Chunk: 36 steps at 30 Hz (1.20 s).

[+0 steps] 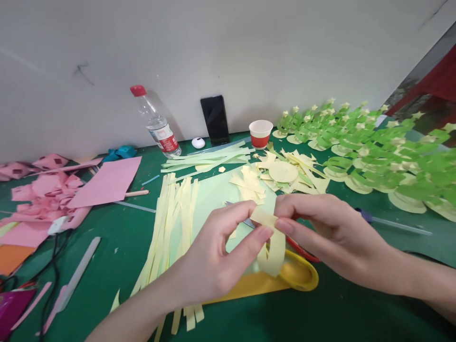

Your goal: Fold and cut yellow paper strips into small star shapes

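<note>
Between my two hands is a pale yellow paper strip [276, 254], bent into a loop that hangs down. My left hand [228, 247] pinches one part of it between thumb and index finger. My right hand [320, 232] grips the strip close beside, also with thumb and index finger. Beneath them lie scissors with yellow and red handles [309, 275], their blades partly hidden by my hands. A pale green paper sheet [210, 199] is under the scissors. Long yellow paper strips [167, 228] lie left of my left hand, and short yellow pieces [249, 183] lie just beyond.
At the back stand a water bottle [160, 126], a phone [215, 118] and a paper cup [261, 135]. Green paper trees with stars [374, 147] crowd the right. Pink paper [107, 183] and a glue stick [80, 270] lie left. Yellow scraps [285, 171] are piled behind my hands.
</note>
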Tool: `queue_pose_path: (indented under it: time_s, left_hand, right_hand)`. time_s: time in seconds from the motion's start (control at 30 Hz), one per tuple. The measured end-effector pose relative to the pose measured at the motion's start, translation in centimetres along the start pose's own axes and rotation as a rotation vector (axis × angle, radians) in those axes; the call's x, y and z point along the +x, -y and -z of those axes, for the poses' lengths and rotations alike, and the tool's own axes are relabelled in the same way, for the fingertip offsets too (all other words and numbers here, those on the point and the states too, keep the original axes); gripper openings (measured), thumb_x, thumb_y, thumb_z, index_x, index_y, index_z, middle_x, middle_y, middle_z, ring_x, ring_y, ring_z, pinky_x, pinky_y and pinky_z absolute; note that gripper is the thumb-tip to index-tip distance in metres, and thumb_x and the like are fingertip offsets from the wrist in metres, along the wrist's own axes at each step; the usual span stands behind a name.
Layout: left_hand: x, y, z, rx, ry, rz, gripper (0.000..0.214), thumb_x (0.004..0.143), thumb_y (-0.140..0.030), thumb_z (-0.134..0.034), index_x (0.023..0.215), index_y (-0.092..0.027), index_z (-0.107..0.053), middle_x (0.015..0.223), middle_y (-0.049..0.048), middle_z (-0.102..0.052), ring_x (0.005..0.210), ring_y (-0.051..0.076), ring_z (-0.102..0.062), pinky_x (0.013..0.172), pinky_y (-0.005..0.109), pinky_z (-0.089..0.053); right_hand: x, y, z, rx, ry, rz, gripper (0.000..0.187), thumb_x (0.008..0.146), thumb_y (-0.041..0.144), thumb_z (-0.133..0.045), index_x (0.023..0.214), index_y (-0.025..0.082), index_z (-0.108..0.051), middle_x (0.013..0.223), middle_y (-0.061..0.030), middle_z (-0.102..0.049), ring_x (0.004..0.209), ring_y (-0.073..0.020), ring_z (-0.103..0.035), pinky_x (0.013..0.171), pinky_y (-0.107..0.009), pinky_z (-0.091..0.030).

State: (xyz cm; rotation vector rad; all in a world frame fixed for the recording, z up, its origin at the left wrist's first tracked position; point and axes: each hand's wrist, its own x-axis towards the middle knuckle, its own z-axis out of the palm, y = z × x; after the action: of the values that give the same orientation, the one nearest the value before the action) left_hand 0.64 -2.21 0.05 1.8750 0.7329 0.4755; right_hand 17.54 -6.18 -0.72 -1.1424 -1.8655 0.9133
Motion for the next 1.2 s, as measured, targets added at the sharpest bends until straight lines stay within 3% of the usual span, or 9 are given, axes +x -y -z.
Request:
queue_pose_path:
  time_s: [0.2,0.47,0.67,0.97,1.2]
  left_hand:
    - [-0.18,0.05,0.17,-0.029,0.018,-0.034,0.017,0.087,-0.022,-0.045,0.070,-0.017,-0.047,0.075,0.0032,-0.054,0.075,0.017,-0.054,0.065,0.028,-0.045]
    - [-0.26,-0.09,0.09,-0.009,0.021,-0.086,0.011,0.083,-0.016,-0.050,0.073,-0.018,-0.046,0.071,-0.0004,-0.047,0.067,0.013,-0.047,0.064,0.026,-0.044]
    - [-0.18,0.09,-0.11,-0.070,-0.069,-0.131,0.013,0.085,-0.013,-0.043,0.074,-0.018,-0.047,0.072,-0.0013,-0.049,0.068,0.012,-0.047,0.063,0.023,-0.042]
    - [-0.23,0.57,-0.77,-0.114,-0.147,-0.079,0.010,0.081,-0.012,-0.050,0.073,-0.018,-0.053,0.071,-0.0020,-0.054,0.069,0.012,-0.051,0.068,0.024,-0.045]
    - [-0.44,0.87,-0.39,-0.017,-0.087,-0.040,0.014,0.080,-0.015,-0.054,0.066,-0.018,-0.052,0.066,-0.0024,-0.051,0.069,0.013,-0.051,0.067,0.023,-0.044]
  right_hand:
    - [-0.08,-0.02,0.09,-0.005,0.029,0.006,0.024,0.090,0.020,-0.042,0.065,0.019,-0.043,0.055,0.0050,-0.039,0.049,-0.0083,-0.032,0.044,-0.019,-0.029]
    - [0.13,-0.20,0.20,0.031,0.017,-0.032,0.024,0.088,0.019,-0.043,0.064,0.019,-0.046,0.054,0.0055,-0.041,0.048,-0.0077,-0.034,0.043,-0.018,-0.029]
    - [-0.15,-0.13,0.24,0.075,0.011,-0.025,0.024,0.089,0.022,-0.043,0.065,0.019,-0.045,0.055,0.0053,-0.041,0.048,-0.0074,-0.033,0.042,-0.017,-0.029]
    - [0.01,-0.08,0.22,0.110,0.012,-0.039,0.017,0.084,0.021,-0.051,0.067,0.018,-0.052,0.057,0.0035,-0.048,0.050,-0.0079,-0.040,0.045,-0.018,-0.033]
    - [-0.24,0.18,0.59,0.163,0.130,-0.087,0.023,0.086,0.022,-0.047,0.064,0.018,-0.045,0.057,0.0041,-0.041,0.050,-0.0078,-0.037,0.043,-0.019,-0.031]
